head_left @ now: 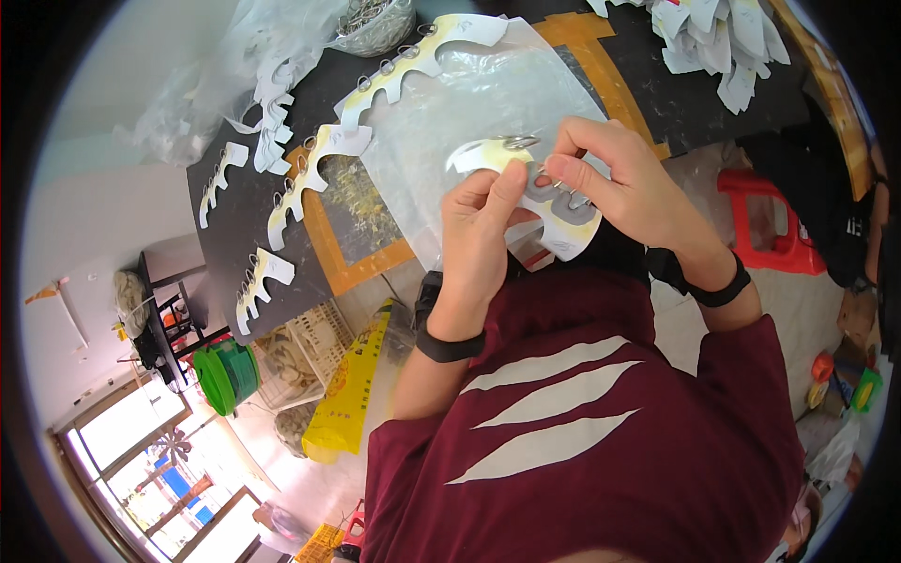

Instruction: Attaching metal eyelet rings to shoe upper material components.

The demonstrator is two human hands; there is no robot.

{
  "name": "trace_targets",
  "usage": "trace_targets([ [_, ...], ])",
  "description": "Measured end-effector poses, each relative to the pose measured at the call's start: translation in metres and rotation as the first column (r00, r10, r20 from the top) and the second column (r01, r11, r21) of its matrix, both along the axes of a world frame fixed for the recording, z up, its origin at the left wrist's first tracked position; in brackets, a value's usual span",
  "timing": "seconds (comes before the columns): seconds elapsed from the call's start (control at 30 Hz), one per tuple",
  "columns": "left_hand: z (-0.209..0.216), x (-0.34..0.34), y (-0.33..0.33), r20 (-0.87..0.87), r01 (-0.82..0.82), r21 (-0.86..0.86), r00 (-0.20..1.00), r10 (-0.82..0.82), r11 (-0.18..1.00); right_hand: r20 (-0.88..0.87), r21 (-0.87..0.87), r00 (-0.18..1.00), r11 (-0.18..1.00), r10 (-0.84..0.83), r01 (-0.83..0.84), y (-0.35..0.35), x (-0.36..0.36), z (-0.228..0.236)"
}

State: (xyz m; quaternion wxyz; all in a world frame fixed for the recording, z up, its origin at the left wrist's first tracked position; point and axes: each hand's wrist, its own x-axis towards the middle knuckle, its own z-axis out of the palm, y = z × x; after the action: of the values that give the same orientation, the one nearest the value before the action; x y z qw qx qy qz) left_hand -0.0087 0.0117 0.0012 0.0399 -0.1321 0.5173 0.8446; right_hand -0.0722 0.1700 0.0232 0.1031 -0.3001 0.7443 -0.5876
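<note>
Between thumb and fingers, my left hand (479,225) grips a white scalloped strip (569,242) with yellowish areas. Grey patches (572,210) sit along its notched part. A few silvery metal rings (519,143) stand at the strip's far end. On the strip's right side, my right hand (631,188) is closed in a pinch on what looks like a metal ring, mostly covered by the fingertips. Thin glints of metal show just below those fingers. Both hands hold the strip above the table's near edge, over a clear plastic sheet (422,141).
Several similar strips with rings lie on the black table (225,263), including a long strip (427,64). Beyond them stands a bowl (380,33) of metal pieces. A pile of white strips (718,42) lies far right. A red stool (765,225) stands right of the table.
</note>
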Motion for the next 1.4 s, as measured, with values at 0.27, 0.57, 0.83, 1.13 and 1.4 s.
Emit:
trace_targets([
  [0.27, -0.005, 0.006, -0.003, -0.005, 0.136, -0.154, 0.99, -0.138, 0.979, 0.14, 0.027, 0.99, 0.999, -0.026, 0.023, 0.005, -0.007, -0.008],
  [0.57, -0.001, 0.006, 0.004, -0.104, 0.024, -0.171, 0.994, -0.043, 0.985, 0.528, -0.148, 0.837, 0.986, 0.142, -0.074, 0.001, -0.011, -0.014],
  [0.83, -0.001, 0.012, 0.003, -0.011, 0.062, -0.123, 0.998, -0.064, 0.99, 0.459, -0.183, 0.881, 0.983, 0.112, -0.03, -0.002, -0.01, -0.018],
  [1.13, 0.012, 0.023, -0.014, 0.014, 0.197, -0.385, 0.978, -0.208, 0.902, 0.25, 0.068, 0.942, 0.966, 0.224, -0.248, 0.013, -0.025, 0.006],
  [1.4, 0.036, 0.0, -0.067, -0.241, 0.188, -0.519, 0.904, -0.354, 0.834, 0.147, 0.078, 0.643, 0.639, 0.752, -0.765, 0.008, -0.075, 0.042],
])
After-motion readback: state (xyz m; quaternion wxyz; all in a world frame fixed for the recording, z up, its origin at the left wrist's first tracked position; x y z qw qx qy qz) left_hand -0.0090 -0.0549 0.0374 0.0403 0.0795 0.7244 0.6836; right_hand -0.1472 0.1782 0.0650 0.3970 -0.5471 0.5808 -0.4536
